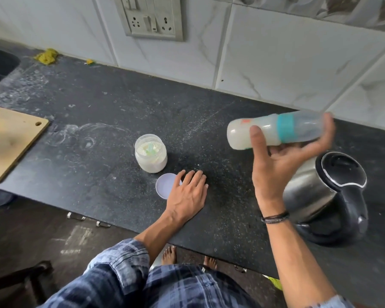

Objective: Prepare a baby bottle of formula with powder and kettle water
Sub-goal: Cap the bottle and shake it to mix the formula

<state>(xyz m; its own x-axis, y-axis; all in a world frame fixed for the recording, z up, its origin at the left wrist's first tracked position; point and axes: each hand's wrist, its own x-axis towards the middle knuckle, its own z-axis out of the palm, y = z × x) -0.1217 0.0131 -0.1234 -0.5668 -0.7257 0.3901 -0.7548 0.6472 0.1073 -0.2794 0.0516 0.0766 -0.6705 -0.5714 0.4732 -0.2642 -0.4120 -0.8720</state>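
My right hand [282, 161] holds a baby bottle [273, 132] on its side above the counter, base to the left and capped end to the right. The bottle has a teal collar, a clear cap and milky white liquid inside. Below that hand stands a steel kettle [327, 196] with a black lid and handle. An open jar of white powder [151, 153] with a green scoop in it stands mid-counter. Its pale round lid [166, 185] lies just in front. My left hand [188, 192] rests flat on the counter, fingers spread, touching the lid's right edge.
The dark stone counter [102, 121] is dusted with powder. A wooden cutting board [7, 138] lies at the left, a sink edge [0, 65] at the far left. Yellow scraps [46, 56] sit by the tiled wall below a socket panel [152, 17].
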